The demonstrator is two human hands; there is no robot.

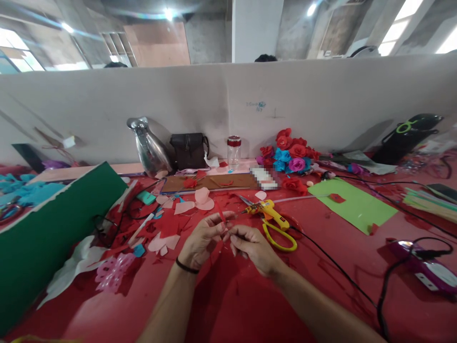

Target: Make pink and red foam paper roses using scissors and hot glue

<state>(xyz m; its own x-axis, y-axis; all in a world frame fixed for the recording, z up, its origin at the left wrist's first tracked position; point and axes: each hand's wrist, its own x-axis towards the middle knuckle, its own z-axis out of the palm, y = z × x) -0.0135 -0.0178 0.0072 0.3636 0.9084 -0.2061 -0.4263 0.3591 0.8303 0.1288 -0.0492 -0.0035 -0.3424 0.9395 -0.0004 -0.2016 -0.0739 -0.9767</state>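
My left hand [206,236] is closed, pinching a narrow red paper strip [221,212] that stands up from between the thumb and fingers. Close beside it, my right hand [253,245] is also closed, its thumb and forefinger pressed together near the strip's lower end. Whatever sits between the right fingertips is too small to make out. Just beyond the right hand lies a yellow hot glue gun [273,213], with yellow-handled scissors [282,239] beside and partly under it. Pink paper petals [203,199] and red paper scraps [173,227] are scattered left of and beyond my hands.
A green board [67,233] stands at the left. Along the partition are a steel flask [152,151], a black bag [189,151], a glass jar [233,155] and paper roses [294,151]. Light green paper [353,202] and a purple power strip [430,271] lie right, with cords across the table.
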